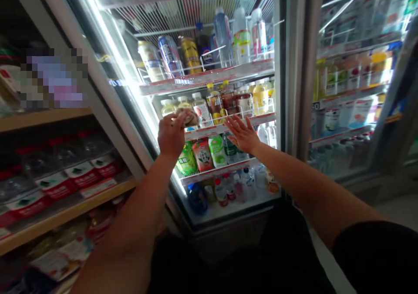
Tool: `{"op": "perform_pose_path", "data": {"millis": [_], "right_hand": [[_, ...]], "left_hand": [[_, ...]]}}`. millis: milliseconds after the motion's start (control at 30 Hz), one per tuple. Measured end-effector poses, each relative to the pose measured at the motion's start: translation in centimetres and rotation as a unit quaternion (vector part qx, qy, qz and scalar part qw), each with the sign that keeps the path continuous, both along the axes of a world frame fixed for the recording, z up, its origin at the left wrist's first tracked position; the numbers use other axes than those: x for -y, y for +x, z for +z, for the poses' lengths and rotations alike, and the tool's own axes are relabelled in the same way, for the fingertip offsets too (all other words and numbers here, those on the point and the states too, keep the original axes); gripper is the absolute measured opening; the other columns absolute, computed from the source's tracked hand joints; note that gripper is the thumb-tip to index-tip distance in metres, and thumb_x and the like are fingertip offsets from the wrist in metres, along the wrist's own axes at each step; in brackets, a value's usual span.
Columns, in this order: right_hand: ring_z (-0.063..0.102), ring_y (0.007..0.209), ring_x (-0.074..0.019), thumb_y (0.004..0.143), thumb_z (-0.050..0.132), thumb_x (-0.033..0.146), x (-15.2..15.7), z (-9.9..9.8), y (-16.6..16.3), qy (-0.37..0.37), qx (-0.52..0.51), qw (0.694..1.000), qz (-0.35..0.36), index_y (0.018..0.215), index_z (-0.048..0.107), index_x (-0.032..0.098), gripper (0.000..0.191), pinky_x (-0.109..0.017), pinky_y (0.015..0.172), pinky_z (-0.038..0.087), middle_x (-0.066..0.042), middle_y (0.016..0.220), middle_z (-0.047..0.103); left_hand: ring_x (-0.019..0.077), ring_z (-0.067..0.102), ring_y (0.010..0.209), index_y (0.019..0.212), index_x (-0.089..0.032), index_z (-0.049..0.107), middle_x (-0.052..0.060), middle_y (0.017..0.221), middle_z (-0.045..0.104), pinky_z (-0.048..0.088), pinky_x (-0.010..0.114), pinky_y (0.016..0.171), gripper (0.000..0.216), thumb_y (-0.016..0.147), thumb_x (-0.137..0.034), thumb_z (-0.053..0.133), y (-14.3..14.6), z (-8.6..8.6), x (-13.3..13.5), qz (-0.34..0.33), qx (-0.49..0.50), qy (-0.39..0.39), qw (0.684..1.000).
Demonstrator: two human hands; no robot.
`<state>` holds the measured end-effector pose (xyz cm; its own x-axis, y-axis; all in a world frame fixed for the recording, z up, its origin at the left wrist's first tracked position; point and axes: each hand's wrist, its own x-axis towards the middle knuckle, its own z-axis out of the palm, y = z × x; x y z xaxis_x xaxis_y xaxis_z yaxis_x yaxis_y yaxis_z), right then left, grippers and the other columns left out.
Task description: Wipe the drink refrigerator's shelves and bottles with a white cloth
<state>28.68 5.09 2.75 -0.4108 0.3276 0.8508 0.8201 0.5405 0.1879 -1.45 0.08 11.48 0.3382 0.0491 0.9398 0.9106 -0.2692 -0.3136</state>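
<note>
My left hand (171, 135) is closed around a crumpled brownish cloth (191, 118), raised in front of the lit drinks fridge (209, 131). Its fingers pinch the cloth near the left side of a shelf holding bottles. To the right, my right hand (242, 135) is open, palm facing the fridge and fingers spread, with nothing in it. Behind it stand a bottle with a yellow cap (214, 102) and a green-labelled bottle (217, 150). I cannot tell whether either hand touches a glass surface.
On the left, wooden shelves (111, 188) carry packs of red-labelled bottles (55, 181). A metal frame (295, 81) divides this fridge from another drinks cabinet (349, 94) on the right. Cans and bottles, including a dark Pepsi bottle (204, 50), fill the upper rack.
</note>
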Motion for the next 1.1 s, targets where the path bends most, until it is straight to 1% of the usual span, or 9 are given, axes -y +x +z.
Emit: {"op": "perform_pose_path", "data": {"millis": [67,200,267,500,600,700,767,967,1100], "right_hand": [[0.019,0.161,-0.0271,0.106,0.042,0.038,0.0,0.0,0.0,-0.005,0.000,1.000,-0.001,0.166,0.023,0.027,0.064,-0.061,0.131,0.009,-0.004,0.171,0.029],[0.019,0.161,-0.0279,0.106,0.042,0.038,0.0,-0.1,-0.1,-0.001,-0.002,1.000,-0.004,0.165,0.027,0.026,0.062,-0.061,0.131,0.010,-0.005,0.171,0.029],[0.020,0.160,-0.0278,0.106,0.042,0.038,-0.1,-0.2,-0.1,0.005,-0.002,1.000,-0.002,0.165,0.027,0.026,0.062,-0.061,0.131,0.010,-0.005,0.170,0.030],[0.020,0.160,-0.0270,0.106,0.040,0.039,0.0,-0.2,-0.1,-0.002,-0.002,1.000,-0.012,0.164,0.030,0.024,0.060,-0.060,0.131,0.010,-0.006,0.170,0.030],[0.020,0.161,-0.0269,0.106,0.041,0.038,0.1,-0.2,-0.2,-0.007,-0.006,1.000,-0.011,0.164,0.029,0.026,0.061,-0.061,0.131,0.009,-0.005,0.171,0.029],[0.019,0.161,-0.0271,0.106,0.041,0.038,0.0,-0.2,-0.2,-0.007,-0.007,1.000,-0.007,0.165,0.026,0.026,0.062,-0.061,0.131,0.008,-0.005,0.171,0.028],[0.019,0.161,-0.0275,0.106,0.040,0.038,-0.1,-0.3,-0.3,-0.004,-0.008,1.000,-0.006,0.165,0.025,0.026,0.062,-0.061,0.131,0.008,-0.005,0.171,0.028],[0.020,0.161,-0.0279,0.106,0.040,0.038,0.1,-0.3,-0.3,-0.005,-0.010,1.000,-0.010,0.165,0.025,0.026,0.063,-0.062,0.131,0.010,-0.005,0.171,0.029],[0.020,0.161,-0.0266,0.105,0.040,0.038,0.4,0.0,-0.2,-0.014,-0.006,1.000,-0.012,0.164,0.027,0.026,0.062,-0.060,0.131,0.009,-0.005,0.170,0.030]], "left_hand": [[0.0247,0.062,0.105,0.132,-0.026,0.065,0.011,0.116,0.064,0.056,0.041,0.089,0.034,0.103,-0.024,0.048,-0.2,-1.1,0.2,-0.008,0.006,-0.008,1.000],[0.0262,0.065,0.098,0.118,-0.027,0.071,0.012,0.108,0.069,0.057,0.041,0.083,0.027,0.102,-0.024,0.050,-0.7,-7.1,1.6,-0.041,-0.106,-0.090,0.989],[0.0247,0.067,0.097,0.114,-0.030,0.073,0.009,0.113,0.071,0.057,0.040,0.083,0.027,0.100,-0.022,0.051,-1.4,-8.5,1.9,-0.054,-0.150,-0.117,0.980],[0.0301,0.065,0.108,0.125,-0.027,0.071,0.012,0.117,0.068,0.056,0.048,0.089,0.035,0.101,-0.024,0.045,-4.6,-2.5,0.9,-0.007,-0.003,-0.059,0.998],[0.0315,0.065,0.110,0.128,-0.025,0.070,0.015,0.118,0.067,0.055,0.051,0.091,0.037,0.101,-0.025,0.045,-4.7,-4.0,1.4,-0.019,0.009,-0.063,0.998],[0.0296,0.068,0.106,0.122,-0.027,0.072,0.014,0.117,0.071,0.057,0.049,0.088,0.036,0.101,-0.022,0.044,-4.9,-7.4,2.2,-0.048,-0.083,-0.121,0.988],[0.0274,0.069,0.106,0.119,-0.031,0.073,0.011,0.119,0.072,0.058,0.046,0.088,0.036,0.100,-0.019,0.044,-5.4,-8.0,2.3,-0.049,-0.132,-0.141,0.980],[0.0308,0.063,0.113,0.129,-0.028,0.068,0.010,0.118,0.066,0.053,0.052,0.095,0.035,0.103,-0.025,0.044,-6.5,-1.0,1.6,-0.001,0.010,-0.050,0.999],[0.0335,0.060,0.117,0.136,-0.024,0.065,0.017,0.122,0.063,0.050,0.056,0.100,0.039,0.102,-0.027,0.048,-5.4,-1.6,1.7,-0.009,0.027,-0.046,0.999]]}}
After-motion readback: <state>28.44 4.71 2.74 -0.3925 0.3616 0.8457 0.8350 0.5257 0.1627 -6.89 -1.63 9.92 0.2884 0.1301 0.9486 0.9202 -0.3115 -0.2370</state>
